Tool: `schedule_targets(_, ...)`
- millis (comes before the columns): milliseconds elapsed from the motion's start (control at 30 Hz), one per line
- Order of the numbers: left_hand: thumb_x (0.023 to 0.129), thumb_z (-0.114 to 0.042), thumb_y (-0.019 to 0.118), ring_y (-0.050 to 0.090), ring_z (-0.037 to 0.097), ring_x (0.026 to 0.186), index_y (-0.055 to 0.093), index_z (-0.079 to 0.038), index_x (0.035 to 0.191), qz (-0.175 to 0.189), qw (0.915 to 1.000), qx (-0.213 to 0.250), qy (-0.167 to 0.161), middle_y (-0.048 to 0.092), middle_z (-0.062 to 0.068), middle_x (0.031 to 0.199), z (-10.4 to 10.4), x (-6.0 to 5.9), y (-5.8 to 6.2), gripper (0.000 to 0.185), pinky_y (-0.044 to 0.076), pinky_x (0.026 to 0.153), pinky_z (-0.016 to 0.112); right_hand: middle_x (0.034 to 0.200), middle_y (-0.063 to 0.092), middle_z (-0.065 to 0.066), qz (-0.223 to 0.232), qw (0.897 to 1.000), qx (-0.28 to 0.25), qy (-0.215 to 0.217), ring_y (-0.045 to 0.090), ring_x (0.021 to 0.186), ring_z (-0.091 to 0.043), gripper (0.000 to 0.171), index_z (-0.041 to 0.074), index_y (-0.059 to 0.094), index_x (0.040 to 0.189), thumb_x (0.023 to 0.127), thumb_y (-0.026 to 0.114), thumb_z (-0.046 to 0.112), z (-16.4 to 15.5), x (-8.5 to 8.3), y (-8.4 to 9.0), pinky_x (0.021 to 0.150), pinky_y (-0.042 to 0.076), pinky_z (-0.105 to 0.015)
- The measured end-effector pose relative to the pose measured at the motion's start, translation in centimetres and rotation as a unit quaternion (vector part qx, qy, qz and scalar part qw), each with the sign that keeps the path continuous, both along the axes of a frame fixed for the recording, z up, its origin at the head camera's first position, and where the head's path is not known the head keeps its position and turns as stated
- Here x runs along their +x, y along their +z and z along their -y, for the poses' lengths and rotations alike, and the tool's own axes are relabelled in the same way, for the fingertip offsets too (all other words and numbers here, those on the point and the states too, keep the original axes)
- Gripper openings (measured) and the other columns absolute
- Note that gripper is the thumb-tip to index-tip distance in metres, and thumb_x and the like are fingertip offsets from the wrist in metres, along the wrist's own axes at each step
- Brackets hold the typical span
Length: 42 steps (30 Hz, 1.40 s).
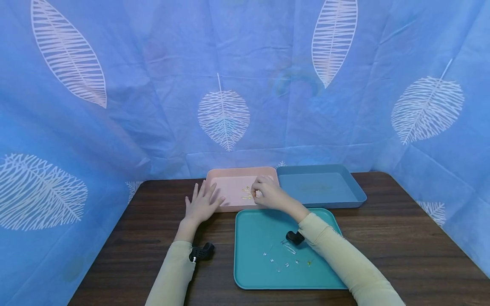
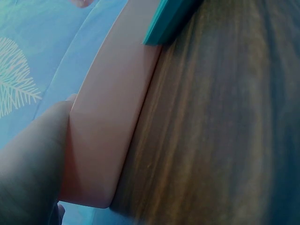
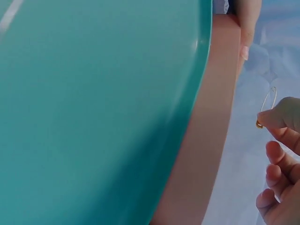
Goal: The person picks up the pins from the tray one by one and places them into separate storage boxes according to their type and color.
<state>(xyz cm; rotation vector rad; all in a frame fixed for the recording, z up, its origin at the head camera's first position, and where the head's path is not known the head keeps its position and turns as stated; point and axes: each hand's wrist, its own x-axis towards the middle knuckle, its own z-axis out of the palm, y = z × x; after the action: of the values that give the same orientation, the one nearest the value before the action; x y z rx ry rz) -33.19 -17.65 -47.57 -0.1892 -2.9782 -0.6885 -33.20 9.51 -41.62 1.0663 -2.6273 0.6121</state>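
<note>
Between thumb and forefinger, my right hand (image 1: 269,194) pinches a gold safety pin (image 3: 267,108) above the pink tray (image 1: 233,173). Several gold pins (image 1: 246,193) lie in that tray, partly behind the right hand. My left hand (image 1: 200,207) has its fingers spread at the tray's left front corner, and its thumb (image 2: 35,154) lies against the tray's rim in the left wrist view. Under the right forearm, the teal tray (image 1: 249,272) bears several small shiny pieces (image 1: 289,248), too small to make out fully, and one gold piece (image 1: 309,263).
A blue-grey tray (image 1: 317,195) stands against the right side of the pink one. All three trays are on a dark wood table (image 1: 398,238). Blue cloth (image 1: 264,119) with white leaf prints hangs behind and at both sides.
</note>
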Motion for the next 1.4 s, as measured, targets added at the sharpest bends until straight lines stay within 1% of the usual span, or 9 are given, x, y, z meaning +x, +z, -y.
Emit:
schedule_targets(200,0.09,-0.072,0.041,-0.002,0.036,0.153,0.024,-0.032,0.156,-0.006,1.0,-0.003,0.003,0.008,0.009,0.166,0.0,-0.1,-0.1,0.079,0.006,0.11,0.077,0.092,0.058,-0.007,-0.001,1.0,-0.001,-0.023,0.046,0.085,-0.019,0.018,0.016,0.058,0.071,0.081,0.066,0.003,1.2,-0.9,-0.5,0.076,0.038,-0.035)
schedule_targets(333,0.09,-0.072,0.041,-0.001,0.036,0.153,0.024,-0.032,0.155,-0.006,0.9999,-0.007,0.006,0.008,0.007,0.166,0.0,-0.1,-0.1,0.078,0.007,0.11,0.077,0.091,0.058,-0.01,0.017,0.999,0.003,-0.037,0.043,0.083,-0.019,0.017,0.016,0.059,0.073,0.083,0.065,0.004,2.0,-1.5,-0.7,0.075,0.038,-0.034)
schedule_targets(500,0.09,-0.073,0.04,0.001,0.037,0.153,0.024,-0.031,0.156,-0.009,0.9999,-0.009,0.006,0.008,0.008,0.166,0.0,-0.1,-0.1,0.079,0.007,0.11,0.077,0.09,0.056,-0.008,0.034,0.998,0.006,-0.055,0.042,0.082,-0.019,0.017,0.016,0.06,0.073,0.084,0.065,0.006,3.1,-2.3,-0.6,0.076,0.04,-0.035)
schedule_targets(567,0.09,-0.074,0.04,0.001,0.038,0.153,0.024,-0.031,0.156,-0.011,0.9999,-0.011,0.005,0.009,0.009,0.166,0.0,-0.1,-0.1,0.08,0.007,0.11,0.077,0.09,0.056,-0.007,0.031,0.998,0.01,-0.063,0.044,0.083,-0.02,0.017,0.016,0.06,0.072,0.084,0.066,0.006,3.4,-2.6,-0.6,0.077,0.041,-0.035)
schedule_targets(667,0.09,-0.073,0.04,0.002,0.038,0.153,0.024,-0.031,0.155,-0.012,0.9998,-0.012,0.006,0.01,0.009,0.166,0.0,-0.1,-0.2,0.08,0.008,0.11,0.077,0.091,0.058,-0.008,0.031,0.997,0.016,-0.073,0.046,0.085,-0.022,0.017,0.016,0.059,0.071,0.084,0.066,0.006,3.8,-3.2,-0.8,0.079,0.042,-0.038)
schedule_targets(800,0.09,-0.073,0.04,0.001,0.038,0.153,0.024,-0.032,0.156,-0.011,0.9998,-0.012,0.007,0.01,0.009,0.166,0.0,-0.2,-0.3,0.079,0.007,0.11,0.077,0.094,0.059,-0.009,0.03,0.996,0.016,-0.085,0.05,0.093,-0.026,0.018,0.015,0.059,0.07,0.083,0.067,0.005,4.1,-3.8,-1.0,0.085,0.044,-0.041)
schedule_targets(933,0.09,-0.073,0.04,0.0,0.037,0.153,0.024,-0.032,0.156,-0.009,0.9999,-0.011,0.009,0.009,0.009,0.166,-0.1,-0.2,-0.2,0.079,0.007,0.11,0.077,0.095,0.059,-0.008,0.027,0.995,0.014,-0.094,0.052,0.097,-0.027,0.019,0.015,0.059,0.069,0.083,0.068,0.005,4.4,-4.3,-1.0,0.089,0.046,-0.043)
schedule_targets(1233,0.091,-0.072,0.04,-0.005,0.035,0.153,0.022,-0.033,0.156,0.005,0.9999,-0.013,0.009,0.007,0.007,0.166,-0.1,0.0,0.1,0.078,0.006,0.111,0.076,0.095,0.06,-0.007,0.03,0.993,0.023,-0.109,0.054,0.1,-0.028,0.017,0.014,0.062,0.07,0.084,0.069,0.006,5.3,-4.6,-1.1,0.097,0.046,-0.044)
schedule_targets(1400,0.091,-0.07,0.042,-0.004,0.035,0.153,0.023,-0.033,0.156,0.001,0.9999,-0.011,0.009,0.008,0.008,0.166,-0.1,0.0,0.0,0.077,0.006,0.111,0.076,0.095,0.06,-0.007,0.031,0.993,0.02,-0.113,0.054,0.102,-0.028,0.018,0.014,0.062,0.069,0.083,0.069,0.005,5.4,-4.5,-1.0,0.1,0.045,-0.044)
